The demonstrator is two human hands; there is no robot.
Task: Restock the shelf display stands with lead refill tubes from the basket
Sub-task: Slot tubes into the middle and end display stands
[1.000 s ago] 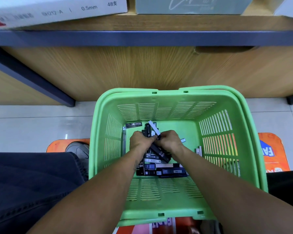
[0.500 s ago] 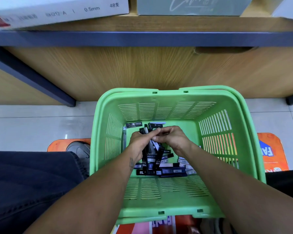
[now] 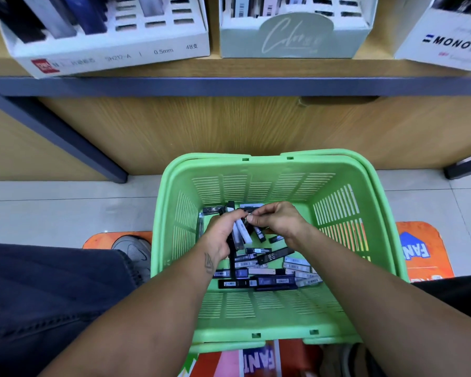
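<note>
A green plastic basket (image 3: 346, 170) sits on the floor below me. Several black, grey and white lead refill tubes (image 3: 272, 281) lie loose on its bottom. My left hand (image 3: 220, 235) grips a bundle of several tubes (image 3: 239, 232), which fan out above and below the fist. My right hand (image 3: 279, 220) is just right of it and pinches the top of that bundle with thumb and fingers. On the shelf above stand the display stands: a white one marked 0.5mm (image 3: 114, 54) at left, a pale green one (image 3: 294, 39) in the middle.
A white MONO box (image 3: 446, 42) stands at the shelf's right end. The shelf has a dark blue front edge (image 3: 229, 87) and a wooden panel below. An orange floor sticker (image 3: 424, 248) lies under the basket. My dark trouser leg and grey shoe (image 3: 133, 251) are at left.
The view has tilted up, so the display stands on the shelf now show. Both hands have risen slightly within the basket, still together on the bundle of tubes.
</note>
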